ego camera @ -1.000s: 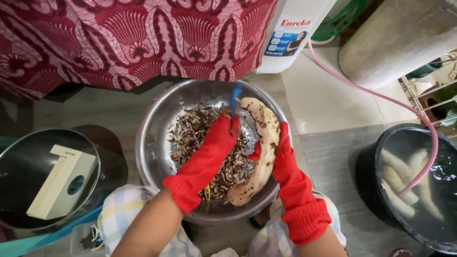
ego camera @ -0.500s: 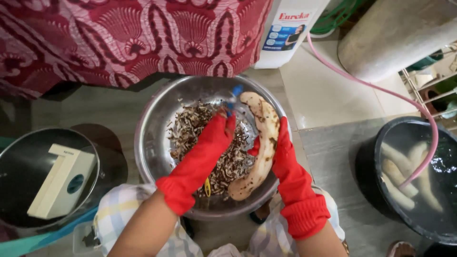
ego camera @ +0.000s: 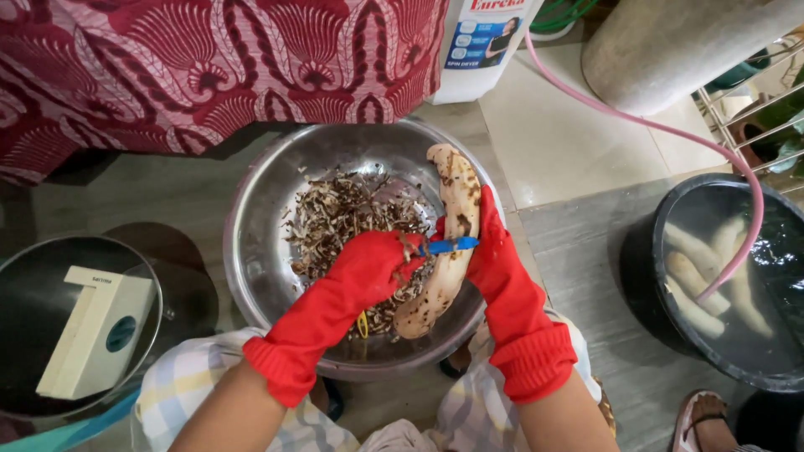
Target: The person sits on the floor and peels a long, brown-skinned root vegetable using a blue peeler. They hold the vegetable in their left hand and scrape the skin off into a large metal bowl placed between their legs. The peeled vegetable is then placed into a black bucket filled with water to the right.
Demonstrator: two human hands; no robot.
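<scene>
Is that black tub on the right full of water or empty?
It holds water. The black tub shows a shiny, rippled surface with pale peeled roots lying under it, and a pink hose dips into it. How deep, cannot tell.

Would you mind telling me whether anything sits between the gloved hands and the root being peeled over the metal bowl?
Nothing visible does. The right hand grips the pale root directly, and the left hand presses the blue peeler against its surface. The peelings lie below in the metal bowl, out of the way.
</scene>
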